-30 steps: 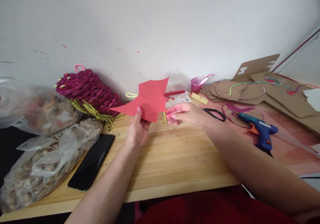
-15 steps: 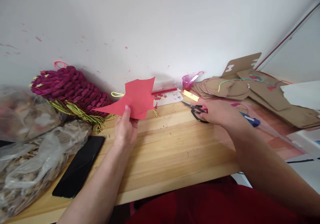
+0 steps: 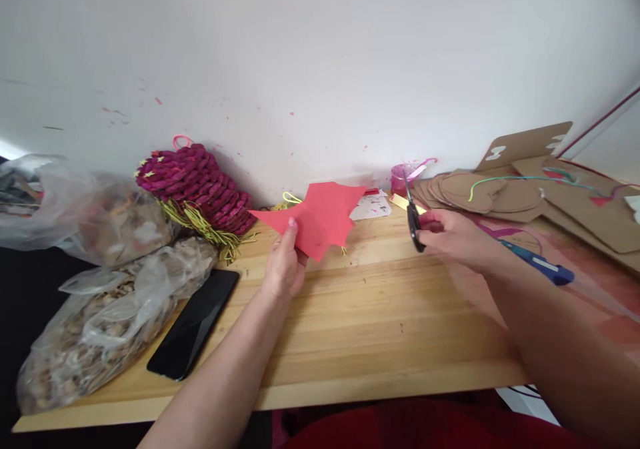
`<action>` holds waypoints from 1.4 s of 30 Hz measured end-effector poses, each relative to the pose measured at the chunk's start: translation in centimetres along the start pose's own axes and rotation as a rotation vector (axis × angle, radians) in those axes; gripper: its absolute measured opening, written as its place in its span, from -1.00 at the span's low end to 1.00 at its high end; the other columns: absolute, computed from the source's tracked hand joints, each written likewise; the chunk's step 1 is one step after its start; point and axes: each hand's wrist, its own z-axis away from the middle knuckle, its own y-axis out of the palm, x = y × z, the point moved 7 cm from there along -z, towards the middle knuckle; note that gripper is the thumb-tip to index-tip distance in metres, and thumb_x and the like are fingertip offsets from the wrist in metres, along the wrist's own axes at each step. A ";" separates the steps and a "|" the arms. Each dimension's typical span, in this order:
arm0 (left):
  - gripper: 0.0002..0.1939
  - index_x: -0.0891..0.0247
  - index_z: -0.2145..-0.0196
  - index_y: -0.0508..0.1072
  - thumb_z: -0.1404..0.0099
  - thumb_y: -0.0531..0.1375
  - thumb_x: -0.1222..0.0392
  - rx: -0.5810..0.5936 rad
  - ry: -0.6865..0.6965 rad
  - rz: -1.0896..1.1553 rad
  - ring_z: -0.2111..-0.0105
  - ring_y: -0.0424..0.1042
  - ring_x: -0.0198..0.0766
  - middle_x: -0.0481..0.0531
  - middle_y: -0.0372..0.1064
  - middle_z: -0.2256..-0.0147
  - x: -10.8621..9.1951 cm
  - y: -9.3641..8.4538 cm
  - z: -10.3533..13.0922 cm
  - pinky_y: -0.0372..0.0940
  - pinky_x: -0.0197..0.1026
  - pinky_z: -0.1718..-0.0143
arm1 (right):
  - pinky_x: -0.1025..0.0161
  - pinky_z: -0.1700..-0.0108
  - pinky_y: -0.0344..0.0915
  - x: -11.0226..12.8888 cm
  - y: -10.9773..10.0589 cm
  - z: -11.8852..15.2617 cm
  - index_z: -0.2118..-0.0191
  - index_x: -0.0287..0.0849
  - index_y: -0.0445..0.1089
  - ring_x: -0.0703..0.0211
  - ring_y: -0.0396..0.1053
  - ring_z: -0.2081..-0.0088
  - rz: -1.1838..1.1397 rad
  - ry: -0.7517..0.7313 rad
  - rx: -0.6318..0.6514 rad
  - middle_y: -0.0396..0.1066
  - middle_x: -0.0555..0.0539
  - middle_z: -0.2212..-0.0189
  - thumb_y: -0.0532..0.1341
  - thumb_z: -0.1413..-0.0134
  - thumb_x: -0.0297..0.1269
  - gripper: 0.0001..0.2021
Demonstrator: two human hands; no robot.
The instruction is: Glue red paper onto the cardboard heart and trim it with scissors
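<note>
A sheet of red paper (image 3: 323,219) with irregular cut edges and a long point at its left is pinched in my left hand (image 3: 287,259), thumb on top. It is held above the wooden table. In my right hand (image 3: 453,235) I grip a pair of dark-handled scissors (image 3: 413,222), with the blades pointing up and away from me. The fingers curl at the handles; how far they sit in the loops I cannot tell. Paper and scissors are apart. Behind the red paper, a white card (image 3: 373,207) is partly covered.
Left are plum-coloured woven pieces (image 3: 200,182) with yellow string, plastic bags (image 3: 125,302) and a black phone (image 3: 195,322). Right are a pink cup (image 3: 400,179), a yellow strip (image 3: 400,201), stacked cardboard shapes (image 3: 480,192) and a blue-handled tool (image 3: 540,262). The wooden table (image 3: 350,329) meets a wall.
My right hand has lifted the scissors and turned them from lying flat to pointing upward. The red paper has tilted flatter in my left hand. The view has shifted left.
</note>
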 end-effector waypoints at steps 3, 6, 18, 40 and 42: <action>-0.67 0.27 0.11 0.55 -0.24 0.37 0.04 0.052 -0.004 -0.020 0.13 0.58 -0.18 0.17 0.57 0.06 0.1 0.4 0.2 0.49 -0.26 0.11 | 0.23 0.40 0.34 2.3 2.9 0.7 0.18 -0.17 0.47 0.11 0.46 0.39 -0.314 0.040 0.154 0.55 -0.12 0.35 0.35 0.10 -0.18 -0.69; -0.67 0.25 0.13 0.56 -0.22 0.38 0.02 0.059 0.016 -0.018 0.17 0.58 -0.22 0.14 0.58 0.07 0.0 0.5 0.2 0.48 -0.31 0.18 | 0.23 0.38 0.32 6.0 5.8 1.7 0.27 -0.12 0.43 0.11 0.45 0.36 -0.262 -0.150 0.256 0.53 -0.07 0.36 0.30 0.03 -0.27 -0.85; -0.67 0.34 0.29 0.55 -0.08 0.43 0.06 0.069 0.019 -0.075 0.54 0.44 -0.36 0.05 0.55 0.41 -0.4 0.1 -0.2 0.29 -0.38 0.58 | 0.23 0.40 0.12 6.8 7.5 2.1 0.31 -0.08 0.43 0.13 0.44 0.39 0.300 -0.376 0.011 0.54 -0.02 0.39 0.22 -0.17 -0.16 -0.87; -0.61 0.31 0.16 0.57 -0.07 0.45 0.11 0.093 0.120 -0.070 0.14 0.58 -0.15 0.15 0.60 0.11 -0.3 0.8 0.8 0.43 -0.06 -0.05 | 0.16 0.36 0.23 7.0 6.6 2.9 0.08 -0.12 0.46 -0.06 0.51 0.18 0.636 -0.336 -0.106 0.54 -0.14 0.14 0.21 -0.12 0.09 -0.58; -0.61 0.31 0.16 0.57 -0.06 0.46 0.11 0.089 0.118 -0.072 0.14 0.58 -0.15 0.16 0.60 0.11 -0.2 0.7 0.8 0.43 -0.07 -0.05 | 0.17 0.36 0.23 7.0 6.7 2.9 0.07 -0.12 0.46 -0.07 0.51 0.17 0.650 -0.321 -0.091 0.54 -0.14 0.13 0.21 -0.12 0.10 -0.58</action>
